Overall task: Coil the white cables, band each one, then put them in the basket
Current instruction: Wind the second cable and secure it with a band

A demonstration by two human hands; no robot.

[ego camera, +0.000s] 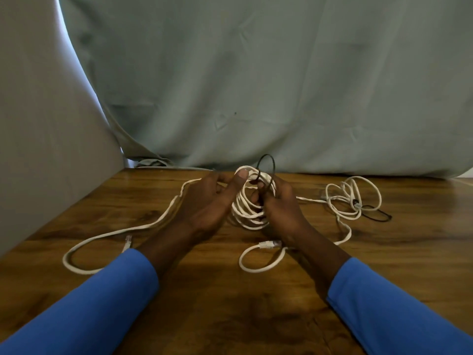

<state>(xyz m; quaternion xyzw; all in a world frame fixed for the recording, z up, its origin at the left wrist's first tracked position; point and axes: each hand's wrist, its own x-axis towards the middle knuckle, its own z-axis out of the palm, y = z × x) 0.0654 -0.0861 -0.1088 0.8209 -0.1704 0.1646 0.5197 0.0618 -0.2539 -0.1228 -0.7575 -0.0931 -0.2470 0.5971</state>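
Two hands meet at a coil of white cable (pixel 249 208) over the wooden table (pixel 230 316). The left hand (pixel 207 201) grips the coil, thumb on top. The right hand (pixel 279 201) pinches a black band (pixel 266 165) looped over the coil's top. A second cable (pixel 353 198) lies loose to the right of the coil.

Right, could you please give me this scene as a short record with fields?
left hand: grips the white cable coil, thumb over its top
right hand: holds a black band partly round the coil
loose tail: trails left across the wooden table
second cable: lies in loose loops at the table's right
spare band: black, on the table beside the second cable
basket: not in view
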